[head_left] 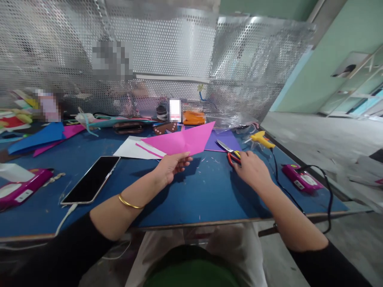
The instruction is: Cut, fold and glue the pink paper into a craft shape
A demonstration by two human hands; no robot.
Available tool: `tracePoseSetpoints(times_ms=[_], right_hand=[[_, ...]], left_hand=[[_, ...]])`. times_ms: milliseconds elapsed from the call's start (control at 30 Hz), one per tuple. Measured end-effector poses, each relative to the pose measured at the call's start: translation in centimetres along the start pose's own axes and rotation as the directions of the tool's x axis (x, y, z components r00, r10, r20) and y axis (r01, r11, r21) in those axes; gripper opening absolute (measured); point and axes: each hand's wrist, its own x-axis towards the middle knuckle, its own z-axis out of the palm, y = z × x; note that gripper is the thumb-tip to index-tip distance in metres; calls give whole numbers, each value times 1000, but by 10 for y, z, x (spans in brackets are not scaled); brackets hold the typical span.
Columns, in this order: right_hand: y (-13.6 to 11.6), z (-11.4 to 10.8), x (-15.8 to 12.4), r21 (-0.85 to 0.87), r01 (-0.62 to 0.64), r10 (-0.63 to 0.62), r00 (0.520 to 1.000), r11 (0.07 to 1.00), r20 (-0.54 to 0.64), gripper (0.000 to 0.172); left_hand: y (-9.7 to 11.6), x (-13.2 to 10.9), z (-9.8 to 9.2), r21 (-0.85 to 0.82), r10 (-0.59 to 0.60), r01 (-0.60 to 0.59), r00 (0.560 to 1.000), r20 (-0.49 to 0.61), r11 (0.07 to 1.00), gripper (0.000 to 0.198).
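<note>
My left hand [172,165] pinches the near edge of a folded pink paper triangle [185,140] and holds it just above the blue table [191,191]. A thin pink strip lies along its left side over a white sheet [130,150]. My right hand [249,166] rests on the table with its fingers curled around the red handles of a pair of scissors [229,151], whose blades point left and away over a purple sheet [224,139]. Small paper scraps are scattered between the two hands.
A black phone [91,179] with a white cable lies at the left. Near the right edge sit a yellow glue gun [261,139] and a pink box [301,178] with black cords. More coloured paper and craft items line the perforated metal screen [167,63] behind.
</note>
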Motion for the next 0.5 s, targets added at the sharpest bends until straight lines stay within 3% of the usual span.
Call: tracePoseSetpoints(times_ms=[100,233,367,500], right_hand=[[23,14,11,-16,-58,60,982,998,178,27],[33,23,24,-31,-85,90,944,996,316,40],[38,27,37,17,-69,57,915,997,399,54],[43,35,47,154,-117,44,910,981,411,59]], left_hand=[[0,11,-9,-1,24,-24,1000,10,1000,13],[-2,14,-17,-14,52,-51,998,34,999,14],[1,14,-19,-23,61,-60,998,34,998,9],[3,15,-20,-20,72,-72,997,38,997,10]])
